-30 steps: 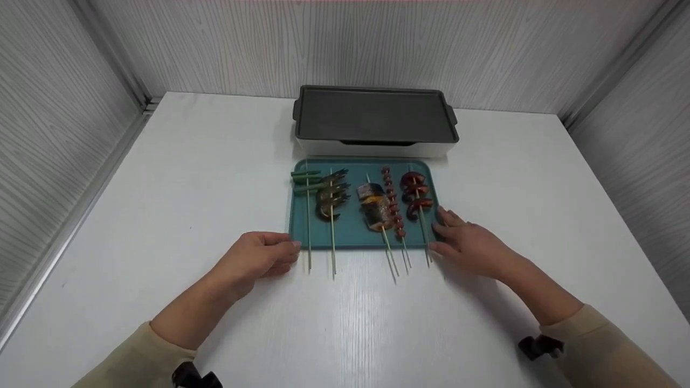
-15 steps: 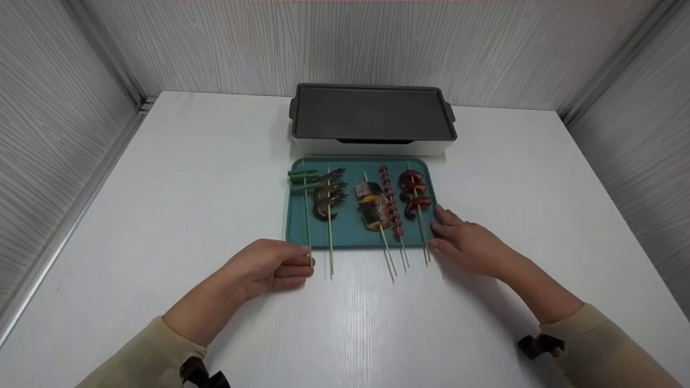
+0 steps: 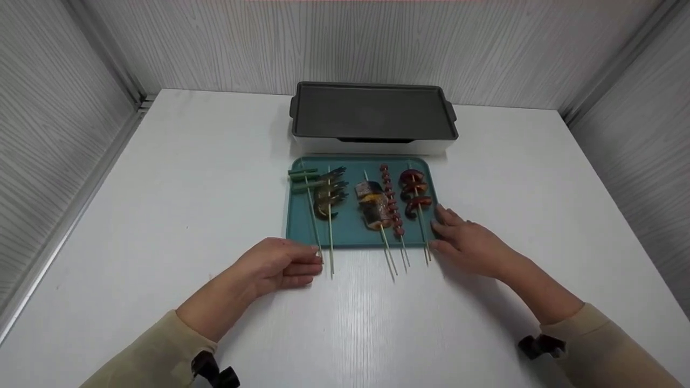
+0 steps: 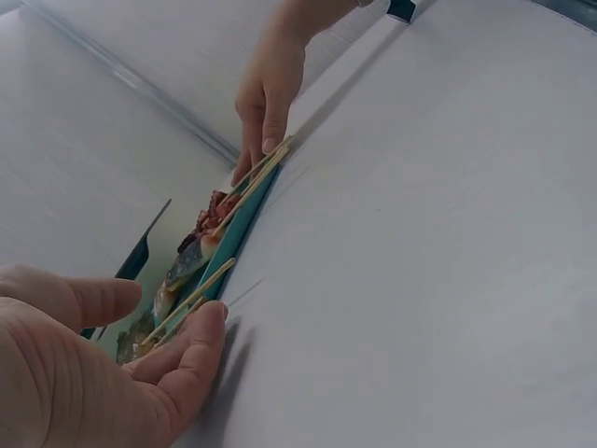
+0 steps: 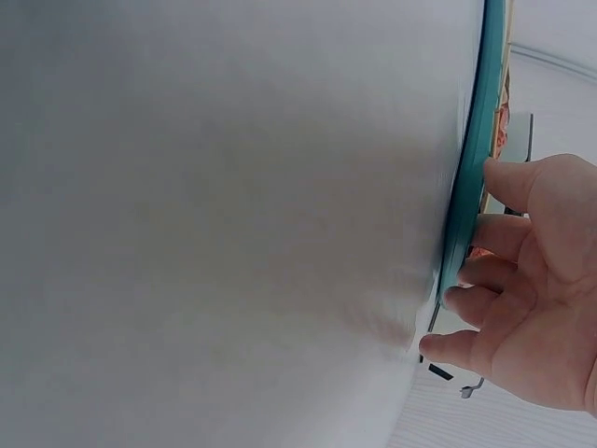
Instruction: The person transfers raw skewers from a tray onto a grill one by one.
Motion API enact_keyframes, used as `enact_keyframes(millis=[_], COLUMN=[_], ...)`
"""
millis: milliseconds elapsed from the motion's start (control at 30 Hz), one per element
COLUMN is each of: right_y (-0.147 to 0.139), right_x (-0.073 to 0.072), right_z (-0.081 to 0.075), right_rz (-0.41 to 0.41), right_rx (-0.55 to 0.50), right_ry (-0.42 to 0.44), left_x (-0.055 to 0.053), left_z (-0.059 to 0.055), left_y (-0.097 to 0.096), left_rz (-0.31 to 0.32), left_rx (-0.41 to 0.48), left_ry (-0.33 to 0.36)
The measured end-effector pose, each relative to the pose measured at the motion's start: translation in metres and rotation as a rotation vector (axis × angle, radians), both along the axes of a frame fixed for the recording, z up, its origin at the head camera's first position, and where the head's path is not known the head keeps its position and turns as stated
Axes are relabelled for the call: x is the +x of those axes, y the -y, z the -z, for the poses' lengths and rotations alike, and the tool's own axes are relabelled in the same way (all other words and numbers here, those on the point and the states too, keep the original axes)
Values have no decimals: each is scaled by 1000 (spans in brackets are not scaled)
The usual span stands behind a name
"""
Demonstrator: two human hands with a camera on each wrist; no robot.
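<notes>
Thumb and fingers parted, the left hand [image 3: 280, 267] appears to touch the bare end of the green vegetable skewer [image 3: 304, 178] on the teal tray [image 3: 349, 230], which the right hand [image 3: 468, 243] braces with loosely extended fingers; slow, level handling should spare the adjoining shrimp skewer [image 3: 327, 203].

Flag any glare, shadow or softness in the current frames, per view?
Head: pale glare streaks the white tabletop on the near side of the teal tray, soft shadow beside the right forearm. Left wrist: hazy, low contrast, with shadow beside the left hand. Right wrist: tabletop hazy and blotchy, grain unreadable.
</notes>
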State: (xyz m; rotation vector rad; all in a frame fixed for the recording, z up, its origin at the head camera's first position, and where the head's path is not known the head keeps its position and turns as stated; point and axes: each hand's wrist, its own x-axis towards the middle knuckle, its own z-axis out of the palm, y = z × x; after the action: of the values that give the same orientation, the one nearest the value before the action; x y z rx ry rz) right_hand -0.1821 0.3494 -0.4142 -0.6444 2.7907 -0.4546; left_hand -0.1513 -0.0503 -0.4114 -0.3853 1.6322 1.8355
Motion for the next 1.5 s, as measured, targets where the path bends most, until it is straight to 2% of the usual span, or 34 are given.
enact_keyframes(millis=[333,633,700,900,1067,1333,1500], right_y=[-2,-1,-1,0,0,0,0], right_x=[1,0,1,1,1,1,1], right_z=[-2,0,0,-3,-2,-1,-1], right_rz=[4,-5,-6,-1,-3,-15,-15], right_rx=[-22,-18,-16,-8,-11,-1,-3], right_ry=[15,7,5,6,1,-11,-6], left_x=[-1,-2,-2,-1,-3,-6,-6], left_z=[4,5,4,4,7,12,10], left_y=[-8,-5,-4,-7,-10,-14,-13], left_rz=[-21,-91,-86,-19,17,-10,-26], left_rx=[41,64,52,7,15,33,24], left_ry=[4,21,26,20,20,34,14])
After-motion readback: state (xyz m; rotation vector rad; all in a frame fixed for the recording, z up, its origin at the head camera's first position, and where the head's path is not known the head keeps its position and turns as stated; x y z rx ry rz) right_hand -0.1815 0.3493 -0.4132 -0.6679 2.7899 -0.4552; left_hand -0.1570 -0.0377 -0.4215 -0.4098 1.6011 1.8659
